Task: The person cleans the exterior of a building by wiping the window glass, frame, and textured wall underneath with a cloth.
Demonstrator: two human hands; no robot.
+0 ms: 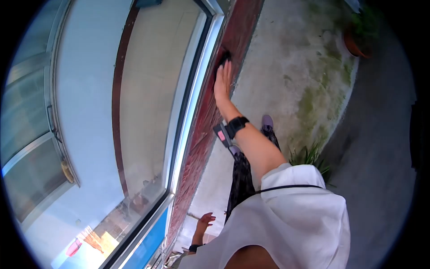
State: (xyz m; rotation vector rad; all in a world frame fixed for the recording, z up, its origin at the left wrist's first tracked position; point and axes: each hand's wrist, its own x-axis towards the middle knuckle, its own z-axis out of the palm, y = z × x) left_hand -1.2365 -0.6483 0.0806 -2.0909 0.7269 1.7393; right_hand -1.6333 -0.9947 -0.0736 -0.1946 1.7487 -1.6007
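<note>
Reaching to the far side, the right hand (222,86) lies flat along the red wall (192,159), its fingers straight and close together. A dark thing (225,56) sits on the wall just beyond and partly under its fingertips; whether the grip has hold of it, I cannot tell, nor is its long axis clear. The left hand (205,222), near and left, is loosely open, nothing visible in it, well apart from the thing. Far right, a pot (352,44) holds a plant (365,26).
</note>
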